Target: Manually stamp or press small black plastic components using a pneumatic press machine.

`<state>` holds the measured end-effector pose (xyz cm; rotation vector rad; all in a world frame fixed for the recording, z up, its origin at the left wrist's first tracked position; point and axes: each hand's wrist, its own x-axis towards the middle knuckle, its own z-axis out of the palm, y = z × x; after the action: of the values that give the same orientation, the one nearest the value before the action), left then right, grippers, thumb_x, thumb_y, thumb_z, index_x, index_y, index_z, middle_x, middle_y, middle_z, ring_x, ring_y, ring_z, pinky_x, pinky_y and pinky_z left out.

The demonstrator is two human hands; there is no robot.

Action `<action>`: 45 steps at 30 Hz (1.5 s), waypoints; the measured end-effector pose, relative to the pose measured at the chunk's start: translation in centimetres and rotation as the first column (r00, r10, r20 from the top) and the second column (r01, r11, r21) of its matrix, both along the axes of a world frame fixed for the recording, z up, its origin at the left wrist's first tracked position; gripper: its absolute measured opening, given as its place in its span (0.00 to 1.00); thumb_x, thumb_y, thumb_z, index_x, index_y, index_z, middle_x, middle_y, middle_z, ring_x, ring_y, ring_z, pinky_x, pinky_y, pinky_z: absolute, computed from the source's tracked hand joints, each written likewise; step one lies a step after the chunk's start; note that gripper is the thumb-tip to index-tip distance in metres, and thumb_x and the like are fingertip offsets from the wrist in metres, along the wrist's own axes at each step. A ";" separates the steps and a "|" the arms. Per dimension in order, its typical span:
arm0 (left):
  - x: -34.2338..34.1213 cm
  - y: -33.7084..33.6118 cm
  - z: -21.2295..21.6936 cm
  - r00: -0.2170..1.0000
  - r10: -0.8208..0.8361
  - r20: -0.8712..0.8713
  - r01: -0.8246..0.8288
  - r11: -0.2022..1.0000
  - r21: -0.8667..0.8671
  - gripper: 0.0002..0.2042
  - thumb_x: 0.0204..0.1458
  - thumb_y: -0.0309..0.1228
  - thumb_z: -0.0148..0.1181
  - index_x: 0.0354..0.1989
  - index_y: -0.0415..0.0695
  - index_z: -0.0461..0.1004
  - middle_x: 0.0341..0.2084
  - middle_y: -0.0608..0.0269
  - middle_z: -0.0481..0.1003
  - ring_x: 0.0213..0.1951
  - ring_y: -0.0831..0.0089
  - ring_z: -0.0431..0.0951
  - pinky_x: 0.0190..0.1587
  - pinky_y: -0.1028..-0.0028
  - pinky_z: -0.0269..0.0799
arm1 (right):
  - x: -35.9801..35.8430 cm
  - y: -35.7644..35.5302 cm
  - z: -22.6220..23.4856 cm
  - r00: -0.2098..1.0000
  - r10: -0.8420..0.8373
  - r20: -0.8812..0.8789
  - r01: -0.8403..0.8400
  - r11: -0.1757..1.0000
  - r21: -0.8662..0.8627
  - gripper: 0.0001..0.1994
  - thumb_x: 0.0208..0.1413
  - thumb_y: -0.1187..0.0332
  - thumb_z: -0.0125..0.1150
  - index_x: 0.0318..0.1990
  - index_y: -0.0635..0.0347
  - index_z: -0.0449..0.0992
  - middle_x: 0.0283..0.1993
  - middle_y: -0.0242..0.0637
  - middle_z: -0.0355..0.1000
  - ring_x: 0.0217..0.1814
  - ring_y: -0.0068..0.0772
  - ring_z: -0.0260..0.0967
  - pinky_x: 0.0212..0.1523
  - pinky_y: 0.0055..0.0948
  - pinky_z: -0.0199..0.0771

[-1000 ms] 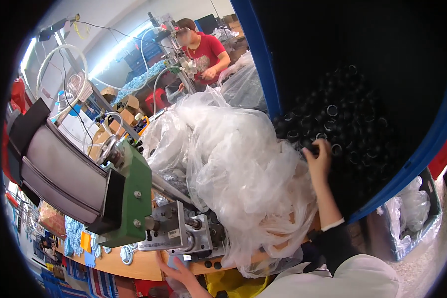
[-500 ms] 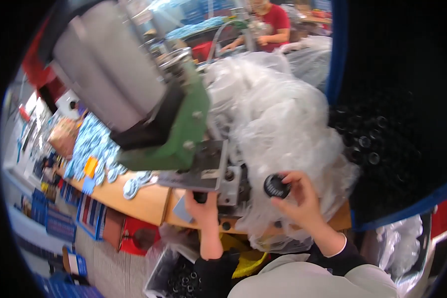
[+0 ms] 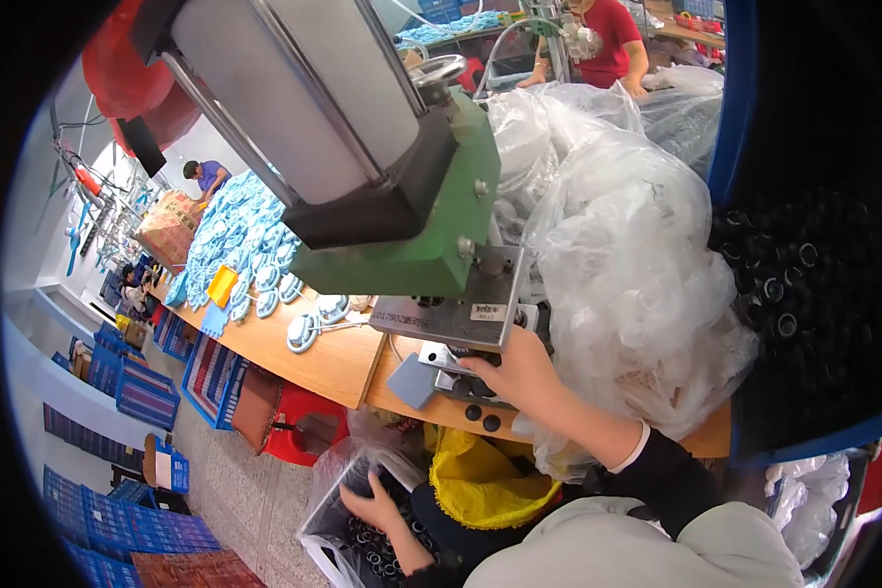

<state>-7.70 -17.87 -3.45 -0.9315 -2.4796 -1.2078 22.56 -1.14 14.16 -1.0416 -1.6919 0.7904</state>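
Note:
My right hand point(image 3: 524, 377) reaches under the metal plate point(image 3: 451, 312) of a green press point(image 3: 412, 240). Its thumb and fingers close around a black round cap point(image 3: 471, 355) sitting on the press's lower fixture; most of the cap is hidden by the plate and hand. Low on the left, my left hand point(image 3: 374, 510) is open, fingers apart, above a white plastic-lined bin point(image 3: 328, 524). Black ring-shaped parts point(image 3: 377, 554) lie in that bin below the fingers.
A heap of clear plastic bags point(image 3: 637, 265) crowds the press's right side. Beyond it stands a blue-rimmed container point(image 3: 833, 431) of black rings. Light-blue corded parts point(image 3: 240, 235) cover the bench at left. A person in red point(image 3: 608, 44) works across the bench.
My right hand has carried the black cap leftward from beside the bags to beneath the press plate. My left hand has left the press and dropped to the bin. The view has shifted.

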 end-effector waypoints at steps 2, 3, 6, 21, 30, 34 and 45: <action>1.8 4.8 3.0 0.954 -0.290 -0.071 0.293 0.955 0.044 0.25 0.49 0.34 0.58 0.54 0.35 0.62 0.54 0.46 0.64 0.57 0.49 0.59 0.60 0.60 0.52 | 0.8 -0.3 0.0 0.998 0.057 -0.015 -0.058 0.994 -0.089 0.22 0.41 0.70 0.64 0.44 0.65 0.65 0.39 0.51 0.68 0.45 0.56 0.64 0.44 0.45 0.65; 2.6 7.6 4.1 0.893 -0.419 -0.166 0.426 0.905 0.010 0.23 0.50 0.32 0.56 0.54 0.36 0.63 0.54 0.49 0.64 0.58 0.50 0.59 0.60 0.59 0.51 | 1.3 -1.0 -0.2 0.997 0.062 0.043 -0.063 0.998 0.013 0.29 0.42 0.68 0.65 0.52 0.66 0.61 0.49 0.54 0.65 0.51 0.55 0.62 0.49 0.42 0.64; 6.3 14.7 7.6 0.708 -0.671 -0.219 0.652 0.741 -0.160 0.18 0.53 0.31 0.50 0.53 0.38 0.65 0.54 0.50 0.65 0.59 0.47 0.58 0.59 0.56 0.52 | 4.6 -4.4 -0.7 0.997 0.074 -0.026 -0.072 0.995 0.073 0.38 0.46 0.64 0.64 0.62 0.67 0.51 0.61 0.52 0.56 0.63 0.50 0.54 0.61 0.36 0.54; 5.9 19.0 3.0 0.627 -0.773 -0.099 0.730 0.627 -0.271 0.17 0.55 0.31 0.47 0.50 0.33 0.67 0.52 0.44 0.65 0.56 0.49 0.60 0.58 0.60 0.53 | 20.8 2.9 -15.8 0.761 -0.562 -0.324 0.489 0.825 -0.282 0.25 0.44 0.77 0.55 0.54 0.64 0.65 0.48 0.39 0.69 0.49 0.28 0.65 0.50 0.26 0.66; 5.8 15.9 2.1 0.680 -0.728 -0.093 0.722 0.686 -0.093 0.21 0.57 0.31 0.47 0.57 0.33 0.58 0.59 0.46 0.57 0.62 0.51 0.53 0.62 0.60 0.47 | 13.0 9.9 -13.7 0.683 -0.384 -0.621 0.117 0.897 -0.425 0.22 0.45 0.75 0.52 0.52 0.65 0.66 0.45 0.39 0.70 0.46 0.31 0.66 0.48 0.28 0.66; 9.5 11.9 4.5 0.739 -0.673 -0.024 0.673 0.739 -0.001 0.19 0.56 0.30 0.48 0.53 0.32 0.62 0.55 0.44 0.61 0.59 0.54 0.58 0.60 0.62 0.51 | 16.3 4.1 -10.5 0.859 -0.512 0.016 0.511 0.855 -0.084 0.25 0.45 0.69 0.59 0.53 0.66 0.63 0.47 0.46 0.68 0.48 0.39 0.66 0.50 0.32 0.65; 19.9 8.8 13.3 0.227 -0.779 -0.585 0.960 0.281 -0.003 0.06 0.47 0.24 0.51 0.31 0.36 0.72 0.31 0.54 0.74 0.33 0.57 0.74 0.36 0.64 0.68 | 26.2 4.1 -11.5 0.523 -0.673 0.523 0.802 0.596 -0.035 0.27 0.39 0.58 0.68 0.46 0.63 0.70 0.48 0.48 0.66 0.51 0.50 0.63 0.50 0.39 0.65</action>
<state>12.19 -9.08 9.83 -2.3548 -1.0488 -1.3329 48.76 3.00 2.66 -2.1102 -1.2646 0.1781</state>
